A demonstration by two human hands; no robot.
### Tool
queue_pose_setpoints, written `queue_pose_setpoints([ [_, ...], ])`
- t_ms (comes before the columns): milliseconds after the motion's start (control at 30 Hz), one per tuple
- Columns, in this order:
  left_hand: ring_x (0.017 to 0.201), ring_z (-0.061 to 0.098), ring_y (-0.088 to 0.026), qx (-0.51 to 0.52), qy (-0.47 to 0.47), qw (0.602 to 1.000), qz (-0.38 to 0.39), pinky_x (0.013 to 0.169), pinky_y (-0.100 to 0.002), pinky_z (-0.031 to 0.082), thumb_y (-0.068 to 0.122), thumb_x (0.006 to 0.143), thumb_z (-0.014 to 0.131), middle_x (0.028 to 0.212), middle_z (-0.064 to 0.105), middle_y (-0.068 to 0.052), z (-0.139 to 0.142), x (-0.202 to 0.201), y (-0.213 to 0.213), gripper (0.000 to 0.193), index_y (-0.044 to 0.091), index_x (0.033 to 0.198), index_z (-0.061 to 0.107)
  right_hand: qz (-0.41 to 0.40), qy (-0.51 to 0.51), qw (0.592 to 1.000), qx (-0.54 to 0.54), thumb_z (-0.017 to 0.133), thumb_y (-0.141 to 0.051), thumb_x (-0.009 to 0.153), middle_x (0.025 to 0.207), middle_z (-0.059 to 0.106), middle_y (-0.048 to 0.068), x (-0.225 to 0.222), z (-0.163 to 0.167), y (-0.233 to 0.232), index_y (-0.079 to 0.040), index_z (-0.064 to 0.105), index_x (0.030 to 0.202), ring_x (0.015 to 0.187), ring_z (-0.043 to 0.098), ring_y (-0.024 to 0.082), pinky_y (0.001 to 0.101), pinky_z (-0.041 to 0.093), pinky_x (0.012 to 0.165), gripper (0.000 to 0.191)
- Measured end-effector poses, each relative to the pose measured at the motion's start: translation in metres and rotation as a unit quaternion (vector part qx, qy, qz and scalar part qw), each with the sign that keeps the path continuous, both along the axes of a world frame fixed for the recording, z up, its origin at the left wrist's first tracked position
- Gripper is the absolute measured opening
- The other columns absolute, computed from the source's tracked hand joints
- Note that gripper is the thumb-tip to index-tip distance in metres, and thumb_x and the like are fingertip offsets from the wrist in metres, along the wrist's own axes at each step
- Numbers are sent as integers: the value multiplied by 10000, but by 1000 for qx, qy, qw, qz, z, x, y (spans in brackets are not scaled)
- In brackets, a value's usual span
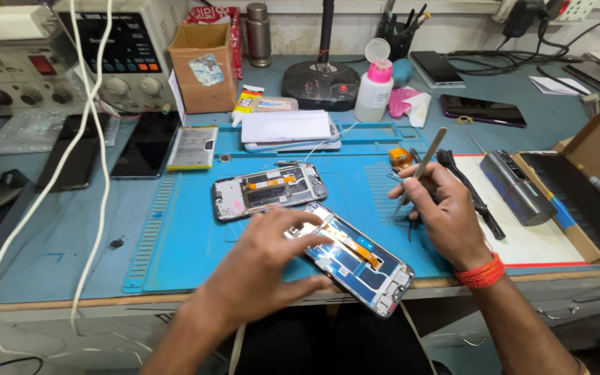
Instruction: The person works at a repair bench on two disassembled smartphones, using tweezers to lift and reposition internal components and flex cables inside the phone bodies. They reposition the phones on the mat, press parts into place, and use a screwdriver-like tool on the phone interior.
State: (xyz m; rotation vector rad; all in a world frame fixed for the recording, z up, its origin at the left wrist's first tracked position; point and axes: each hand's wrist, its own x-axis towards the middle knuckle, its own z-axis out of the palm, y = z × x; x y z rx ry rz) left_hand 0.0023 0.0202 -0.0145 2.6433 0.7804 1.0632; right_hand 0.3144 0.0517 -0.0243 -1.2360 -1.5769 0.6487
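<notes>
Cluttered repair worktop (50, 257), blue silicone mat (189, 243) at centre. Opened phone frame (359, 260), orange flex cable exposed, lies tilted at the mat's near edge; left hand (272, 267) rests on its upper end, fingers spread flat, grip closed on nothing. Right hand (442, 208) just beside it, grip pinched around metal tweezers (421, 167), tips pointing down-left. Second opened phone body (269, 189) behind. White squeeze bottle, pink cap (374, 90); cardboard box (203, 66); bench power supply (116, 48) at rear.
</notes>
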Motion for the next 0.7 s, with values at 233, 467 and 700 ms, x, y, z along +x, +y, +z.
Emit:
queue_pose_setpoints([
  [233, 1181, 586, -277, 75, 39, 994, -70, 1038, -451, 395, 251, 812, 805, 1168, 644, -76, -14, 39, -28, 349, 104, 1116, 718, -11, 21, 1000, 14, 572, -268, 1033, 958, 757, 37, -5, 3, -1, -78, 620, 1164, 826, 632, 56, 218, 524, 642, 236],
  [467, 1073, 650, -202, 185, 5, 979, -80, 957, -357, 519, 100, 860, 784, 1084, 646, -35, -21, 58, -41, 256, 65, 1110, 746, -70, 82, 988, 114, 555, -213, 1074, 1014, 743, 86, -6, 3, -1, -31, 578, 1182, 838, 642, 75, 216, 520, 619, 213],
  [700, 970, 684, -193, 276, -99, 949, -114, 820, -338, 572, 110, 934, 842, 1070, 675, -24, -4, 59, -45, 133, 75, 1044, 776, -105, 115, 973, 169, 540, -201, 1114, 1053, 743, 94, -4, 1, 0, -35, 557, 1180, 818, 625, 55, 185, 496, 601, 180],
])
